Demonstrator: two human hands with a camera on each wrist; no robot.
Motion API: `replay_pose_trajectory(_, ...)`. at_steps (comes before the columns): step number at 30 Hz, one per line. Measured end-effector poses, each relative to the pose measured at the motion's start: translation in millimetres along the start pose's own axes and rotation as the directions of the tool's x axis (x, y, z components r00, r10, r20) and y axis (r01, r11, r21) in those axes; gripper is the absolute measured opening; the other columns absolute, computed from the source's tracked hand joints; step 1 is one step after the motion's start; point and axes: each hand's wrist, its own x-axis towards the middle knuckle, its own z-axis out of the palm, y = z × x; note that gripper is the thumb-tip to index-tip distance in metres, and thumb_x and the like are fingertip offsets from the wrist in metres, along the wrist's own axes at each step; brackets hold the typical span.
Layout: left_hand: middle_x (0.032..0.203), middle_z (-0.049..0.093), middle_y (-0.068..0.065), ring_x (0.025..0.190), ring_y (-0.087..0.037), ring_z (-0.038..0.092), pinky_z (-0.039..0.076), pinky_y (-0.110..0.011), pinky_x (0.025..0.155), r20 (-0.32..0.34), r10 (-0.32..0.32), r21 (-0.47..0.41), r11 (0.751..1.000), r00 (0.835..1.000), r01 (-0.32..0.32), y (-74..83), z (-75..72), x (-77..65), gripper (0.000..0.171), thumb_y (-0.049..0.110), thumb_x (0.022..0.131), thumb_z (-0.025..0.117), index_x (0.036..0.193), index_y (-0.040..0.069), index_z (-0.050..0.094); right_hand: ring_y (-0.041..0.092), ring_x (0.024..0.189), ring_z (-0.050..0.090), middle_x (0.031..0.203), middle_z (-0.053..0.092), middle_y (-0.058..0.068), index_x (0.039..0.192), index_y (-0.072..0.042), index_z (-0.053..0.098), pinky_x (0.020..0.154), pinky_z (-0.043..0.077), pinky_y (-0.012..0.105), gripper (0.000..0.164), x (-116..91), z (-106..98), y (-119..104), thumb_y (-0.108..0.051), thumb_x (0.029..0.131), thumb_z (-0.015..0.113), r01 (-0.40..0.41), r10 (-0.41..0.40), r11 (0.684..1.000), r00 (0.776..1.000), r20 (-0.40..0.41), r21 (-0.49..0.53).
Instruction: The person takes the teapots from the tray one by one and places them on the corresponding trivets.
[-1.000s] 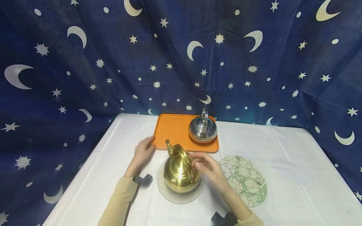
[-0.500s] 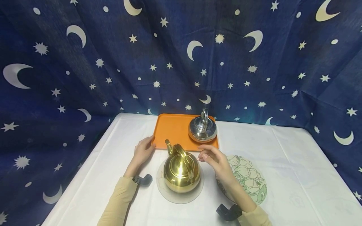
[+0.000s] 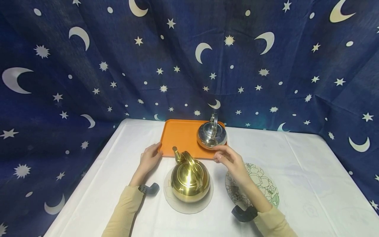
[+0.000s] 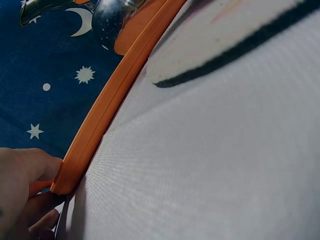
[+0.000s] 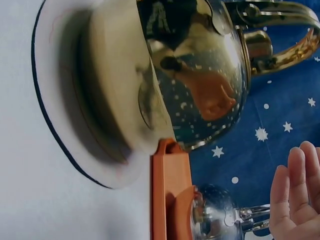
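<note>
My left hand (image 3: 150, 158) pinches the front left corner of the orange tray (image 3: 180, 138); in the left wrist view the thumb (image 4: 47, 167) lies against its rim, other fingers below. The right hand (image 3: 232, 161) is at the tray's front right corner, just before the silver teapot (image 3: 207, 133), fingers loosely bent; the right wrist view shows its fingertips (image 5: 296, 165) holding nothing. Whether they touch the tray is unclear. Between the hands, a gold teapot (image 3: 186, 182) stands on a round pale mat (image 3: 189, 209), its spout pointing away to the left.
Under the right forearm lies a round flower-patterned mat (image 3: 262, 181), partly covered. A white cloth (image 3: 302, 184) covers the table. Behind it hangs a dark blue curtain (image 3: 177, 49) with moons and stars. Each wrist wears a dark camera mount (image 3: 149, 189).
My right hand has left the gold teapot's handle and moved right and forward to the tray's front right corner. The left hand, tray and both teapots have stayed put.
</note>
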Motion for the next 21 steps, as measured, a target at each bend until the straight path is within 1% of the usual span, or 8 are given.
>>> replay_pose_trajectory(2,0.150,0.043,-0.014,0.143,-0.034,0.031,0.016,-0.060,0.116,-0.001,0.001,0.001,1.000,1.000,-0.001,-0.3,-0.1,-0.1,0.050,0.029,0.097,0.052,0.144,0.013,0.044,0.007,0.091,0.064,0.098,0.064,-0.004,0.125,0.002,0.055,0.086,0.054,0.021,0.031,2.9,-1.7,0.2,-0.014,0.099,0.052,0.002,-0.002,1.000,1.000,-0.002,0.000)
replay_pose_trajectory(7,0.150,0.043,-0.014,0.143,-0.034,0.031,0.016,-0.060,0.116,-0.003,-0.003,0.005,1.000,1.000,0.003,-0.5,0.0,-0.2,0.050,0.029,0.097,0.052,0.144,0.014,0.044,0.008,0.090,0.065,0.098,0.064,-0.007,0.125,0.004,0.054,0.084,0.056,0.024,0.031,9.8,-7.1,-0.5,-0.013,0.099,0.052,0.006,-0.006,1.000,1.000,-0.023,-0.002)
replay_pose_trajectory(11,0.149,0.044,-0.014,0.143,-0.034,0.031,0.017,-0.059,0.116,-0.004,0.002,-0.001,1.000,1.000,-0.002,-0.5,0.3,-0.1,0.050,0.029,0.097,0.052,0.144,0.014,0.044,0.010,0.089,0.065,0.096,0.065,-0.001,0.125,0.001,0.056,0.083,0.054,0.021,0.030,16.1,-13.8,-0.1,-0.015,0.099,0.052,-0.003,0.001,0.999,0.998,-0.059,-0.043)
replay_pose_trajectory(15,0.149,0.044,-0.015,0.143,-0.034,0.032,0.017,-0.059,0.115,-0.006,0.007,-0.007,1.000,1.000,-0.007,-0.5,0.2,-0.3,0.050,0.029,0.097,0.052,0.144,0.014,0.045,0.014,0.090,0.065,0.098,0.064,0.009,0.125,0.000,0.056,0.083,0.053,0.019,0.030,23.7,-20.7,-0.3,-0.016,0.099,0.051,0.002,-0.006,0.999,0.998,-0.067,-0.054)
replay_pose_trajectory(17,0.149,0.044,-0.015,0.143,-0.034,0.032,0.017,-0.059,0.116,-0.009,0.005,-0.008,1.000,1.000,-0.005,-0.3,0.1,-0.6,0.050,0.030,0.097,0.052,0.144,0.014,0.045,0.014,0.089,0.065,0.099,0.063,0.011,0.124,0.000,0.056,0.083,0.053,0.019,0.030,27.7,-23.7,-0.9,-0.015,0.099,0.051,0.013,-0.017,0.998,0.997,-0.070,-0.057)
replay_pose_trajectory(19,0.149,0.044,-0.015,0.143,-0.034,0.032,0.016,-0.060,0.116,-0.008,0.004,-0.009,1.000,1.000,-0.004,-0.2,0.0,-0.7,0.050,0.030,0.097,0.052,0.144,0.014,0.045,0.015,0.089,0.065,0.098,0.064,0.012,0.124,0.000,0.056,0.082,0.053,0.020,0.030,31.9,-26.5,-1.5,-0.016,0.099,0.052,0.019,-0.023,0.998,0.997,-0.076,-0.060)
replay_pose_trajectory(21,0.149,0.044,-0.015,0.143,-0.034,0.031,0.016,-0.060,0.116,-0.007,0.003,-0.009,1.000,1.000,-0.003,0.2,-0.1,-0.7,0.050,0.030,0.097,0.052,0.144,0.014,0.045,0.011,0.087,0.065,0.097,0.064,0.008,0.125,0.000,0.056,0.081,0.053,0.020,0.031,36.5,-29.0,-2.1,-0.016,0.099,0.052,0.016,-0.021,0.998,0.997,-0.079,-0.057)
